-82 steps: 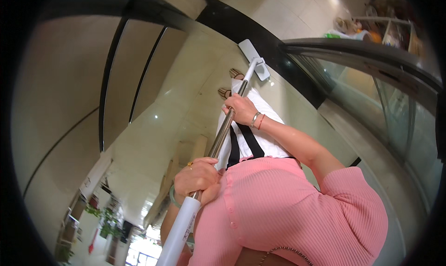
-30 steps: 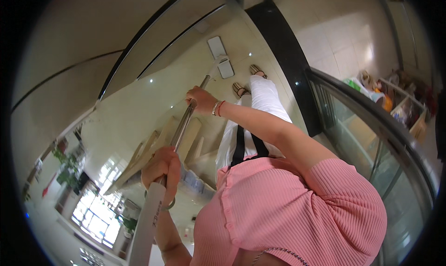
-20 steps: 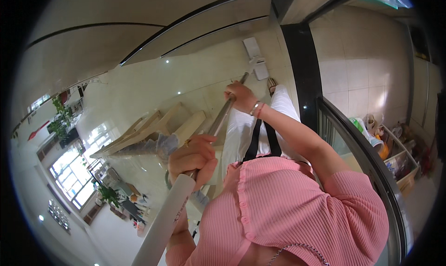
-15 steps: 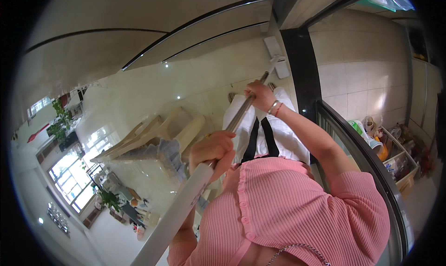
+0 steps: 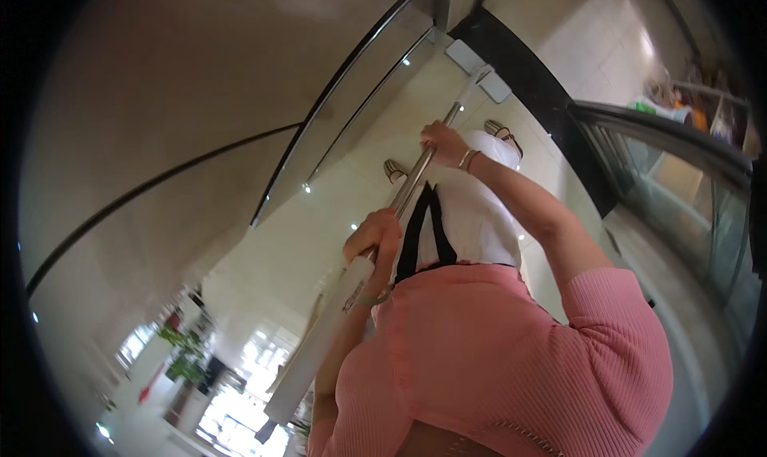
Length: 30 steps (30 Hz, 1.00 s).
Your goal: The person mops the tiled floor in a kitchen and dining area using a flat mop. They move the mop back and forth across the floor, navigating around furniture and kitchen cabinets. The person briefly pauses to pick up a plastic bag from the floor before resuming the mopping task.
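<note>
Both grips are closed around one long mop pole. The left hand wraps it high up, just where the bare metal meets a pale sleeve that covers the upper end (there is a small dark mark on that sleeve, too blurred to make out). The right hand clasps the metal shaft farther down, a thin bangle at its wrist.

One pole, then, and one flat mop head: a pale rectangular pad lying on the floor at the far end of the pole, beside a dark band in the tiling.

Two sandalled feet show, one just left of the pole, the other to its right, below a white apron with two black straps and a pink ribbed top.

The floor is glossy cream tile, mirroring ceiling lights as small bright dots, with two thin dark curved lines across it. A curved glass balustrade with a dark rail runs along the right. At lower left the shine reflects windows and one green potted plant.
</note>
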Motion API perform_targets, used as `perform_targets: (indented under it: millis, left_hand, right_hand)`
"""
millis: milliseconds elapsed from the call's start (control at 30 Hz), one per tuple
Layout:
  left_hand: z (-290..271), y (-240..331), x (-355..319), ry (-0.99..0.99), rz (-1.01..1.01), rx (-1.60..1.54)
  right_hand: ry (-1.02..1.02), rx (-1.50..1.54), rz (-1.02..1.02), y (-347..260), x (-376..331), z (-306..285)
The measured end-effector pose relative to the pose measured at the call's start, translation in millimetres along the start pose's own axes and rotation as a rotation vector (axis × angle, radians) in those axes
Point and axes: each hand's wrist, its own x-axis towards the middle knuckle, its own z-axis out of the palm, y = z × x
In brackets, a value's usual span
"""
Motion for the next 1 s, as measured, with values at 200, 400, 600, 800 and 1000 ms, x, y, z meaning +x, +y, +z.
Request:
perform_targets:
  millis: [200, 400, 600, 800, 1000]
  left_hand:
    - [-110, 4, -33, -0.006, 0.149, 0.111]
    - [-169, 18, -46, 0.146, 0.111, 0.107]
    - [-139, 49, -24, -0.231, 0.361, 0.212]
    - [-72, 53, -12, -0.568, 0.461, 0.042]
    - [26, 11, -2, -0.989, 0.381, -0.037]
  right_hand:
    - [-0.09, 0.087, 0.113, -97, 28, 92]
    - [-0.225, 0.102, 0.128, -173, 42, 123]
    - [-0.01, 0.161, 0.194, -170, 17, 82]
    - [0.243, 0.155, 0.361, -142, -62, 41]
    - [0.367, 0.09, 0.69, -73, -183, 16]
